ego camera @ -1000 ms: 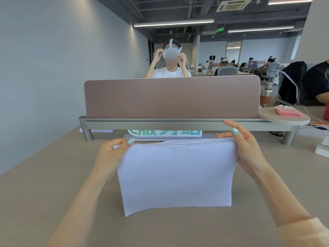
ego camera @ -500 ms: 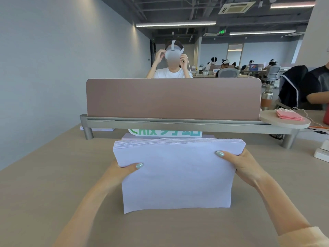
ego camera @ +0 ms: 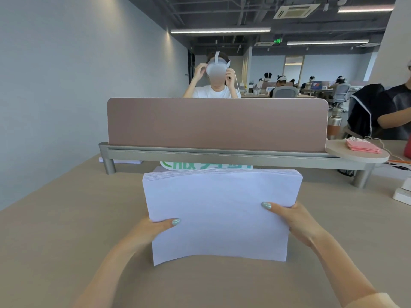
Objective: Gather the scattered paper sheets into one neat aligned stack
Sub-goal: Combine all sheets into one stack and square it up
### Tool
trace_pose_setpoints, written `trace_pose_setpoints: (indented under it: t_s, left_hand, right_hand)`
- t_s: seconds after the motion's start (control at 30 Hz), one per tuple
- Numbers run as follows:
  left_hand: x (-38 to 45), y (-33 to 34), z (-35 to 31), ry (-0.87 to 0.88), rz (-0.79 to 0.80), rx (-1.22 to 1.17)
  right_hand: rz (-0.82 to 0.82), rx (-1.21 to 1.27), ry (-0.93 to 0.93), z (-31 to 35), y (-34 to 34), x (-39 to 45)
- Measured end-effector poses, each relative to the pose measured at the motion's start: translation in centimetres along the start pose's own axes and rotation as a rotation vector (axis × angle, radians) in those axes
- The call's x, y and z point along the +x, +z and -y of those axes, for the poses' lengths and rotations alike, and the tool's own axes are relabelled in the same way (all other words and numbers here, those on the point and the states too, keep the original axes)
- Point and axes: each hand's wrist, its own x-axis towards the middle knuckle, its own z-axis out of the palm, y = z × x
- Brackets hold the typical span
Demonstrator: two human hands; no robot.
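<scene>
On the smooth tan counter [ego camera: 55, 241], a thick stack of white paper sheets [ego camera: 220, 210] stands on its curved bottom edge, left hand [ego camera: 153, 230] and right hand [ego camera: 293, 221] in a pinching grip lower on its sides than a second ago.

Bright, even office light from ceiling strip lamps [ego camera: 220, 30]; soft glow washes the left wall [ego camera: 66, 74]. Paper stack [ego camera: 220, 214] reads slightly blue-white, no blown glare. Faint soft shadow under stack on the worktop [ego camera: 55, 230]. Wide-angle bending at edges. Background people small and soft; one face blurred.
</scene>
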Motion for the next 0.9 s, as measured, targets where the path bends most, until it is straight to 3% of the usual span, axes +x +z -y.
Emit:
trace_pose_setpoints:
  t_s: [0.17, 0.47, 0.77, 0.9]
  left_hand:
    - [0.1, -0.3, -0.6, -0.014, -0.014, 0.01]
    - [0.0, -0.5, 0.8, -0.05, 0.072, -0.068]
    - [0.1, -0.6, 0.7, -0.038, 0.119, -0.066]
    - [0.6, -0.6, 1.0, -0.147, 0.103, -0.148]
  right_hand:
    - [-0.023, 0.017, -0.049, 0.7, -0.1, 0.4]
    - [0.025, -0.097, 0.078, -2.9, -0.5, -0.4]
    - [0.061, -0.109, 0.06, -3.2, -0.9, 0.5]
    - [0.114, -0.018, 0.096, -2.1, -1.1, 1.5]
